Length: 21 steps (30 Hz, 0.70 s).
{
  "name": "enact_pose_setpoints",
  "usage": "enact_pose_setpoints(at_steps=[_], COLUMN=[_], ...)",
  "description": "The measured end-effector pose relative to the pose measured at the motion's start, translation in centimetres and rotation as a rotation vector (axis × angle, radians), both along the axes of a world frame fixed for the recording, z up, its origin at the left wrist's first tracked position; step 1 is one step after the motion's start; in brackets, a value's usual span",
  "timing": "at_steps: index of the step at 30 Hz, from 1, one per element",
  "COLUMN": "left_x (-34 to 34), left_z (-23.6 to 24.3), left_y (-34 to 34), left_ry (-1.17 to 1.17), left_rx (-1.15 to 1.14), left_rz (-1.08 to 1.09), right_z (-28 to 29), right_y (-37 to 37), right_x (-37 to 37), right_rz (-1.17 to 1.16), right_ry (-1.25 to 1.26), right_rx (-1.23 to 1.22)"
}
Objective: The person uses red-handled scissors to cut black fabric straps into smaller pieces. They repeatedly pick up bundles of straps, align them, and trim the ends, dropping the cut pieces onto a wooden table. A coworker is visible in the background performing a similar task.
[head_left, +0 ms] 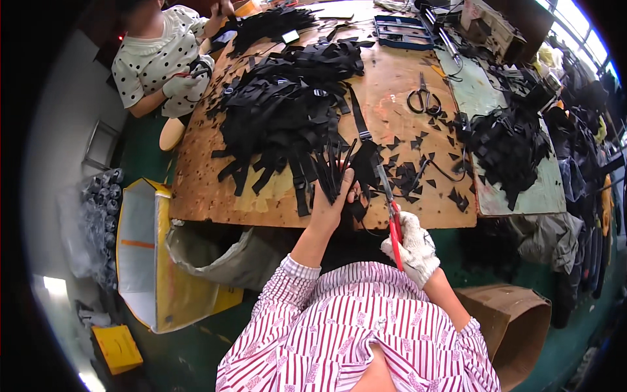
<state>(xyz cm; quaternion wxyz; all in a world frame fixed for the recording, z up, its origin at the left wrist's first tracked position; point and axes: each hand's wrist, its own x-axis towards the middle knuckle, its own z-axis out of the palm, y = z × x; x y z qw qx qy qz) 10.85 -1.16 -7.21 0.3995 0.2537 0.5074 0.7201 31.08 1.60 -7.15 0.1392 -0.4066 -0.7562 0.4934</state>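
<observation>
My bare left hand (332,198) is closed around a bunch of black webbing straps (332,171), their ends fanning up past the fingers. A wider black piece (364,163) hangs beside that hand, toward the blade. In my right hand (415,247), which wears a white knit glove, is a pair of red-handled scissors (394,225). Their grey blades point up and away, close to the right side of the black pieces; I cannot tell whether the blades are parted. A large heap of black straps (281,111), some with buckles, lies just beyond my left hand.
Small black offcuts (408,176) litter the wooden table (385,72) near black-handled scissors (424,101). A blue tray (403,32) lies at the back, another strap pile (509,147) at right. A co-worker in a dotted top (160,59) stands far left. Below are a yellow bin (160,261) and cardboard box (506,320).
</observation>
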Motion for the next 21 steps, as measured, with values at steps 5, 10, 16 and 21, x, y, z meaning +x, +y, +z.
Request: enact_pose_setpoints(at_steps=[5,10,16,21], left_x=[0.8,1.4,0.9,0.8], left_z=[0.9,0.3,-4.7,-3.2], left_y=[0.0,-0.3,-0.8,-1.3], left_ry=[0.041,0.217,-0.140,0.251], left_rx=[-0.004,-0.052,0.076,-0.118], left_rz=[0.027,-0.068,-0.094,-0.124], right_z=[0.5,0.1,-0.4,-0.9], right_y=[0.1,0.6,0.4,-0.2], right_x=[-0.4,-0.8,-1.0,-0.8], right_rz=[-0.002,-0.027,-0.020,-0.099], right_ry=[0.066,0.031,0.039,0.134], right_rx=[0.093,0.099,0.169,-0.064])
